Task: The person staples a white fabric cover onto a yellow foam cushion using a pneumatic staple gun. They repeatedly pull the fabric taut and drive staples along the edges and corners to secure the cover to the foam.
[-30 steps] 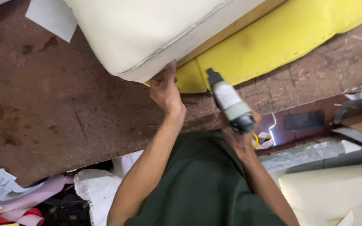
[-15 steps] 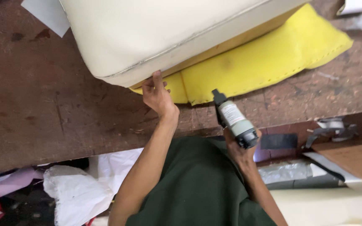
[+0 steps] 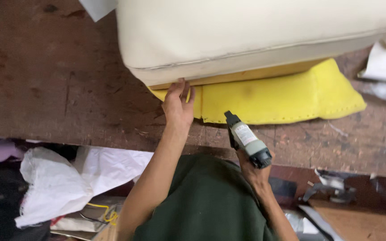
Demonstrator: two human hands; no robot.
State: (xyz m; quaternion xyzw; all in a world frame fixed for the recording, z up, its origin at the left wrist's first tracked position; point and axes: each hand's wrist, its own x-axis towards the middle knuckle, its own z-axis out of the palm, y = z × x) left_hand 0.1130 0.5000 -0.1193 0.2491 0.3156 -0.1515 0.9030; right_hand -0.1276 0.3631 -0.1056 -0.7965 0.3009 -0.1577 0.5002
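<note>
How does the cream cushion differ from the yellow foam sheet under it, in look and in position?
The cream cushion is thick, rounded and smooth with a sewn seam; the yellow foam sheet is thin, flat and matte. The cushion lies on top; the foam lies beneath it and sticks out toward the person. The left hand touches the cushion's lower edge, over the foam; the right hand holds a staple gun clear of both. Both rest on the brown worktable.

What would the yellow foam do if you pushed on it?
The yellow foam would probably squash and bend, since its thin edge lies flat and wavy on the workbench. It likely feels light. The cream cushion on top may keep it from sliding.
</note>
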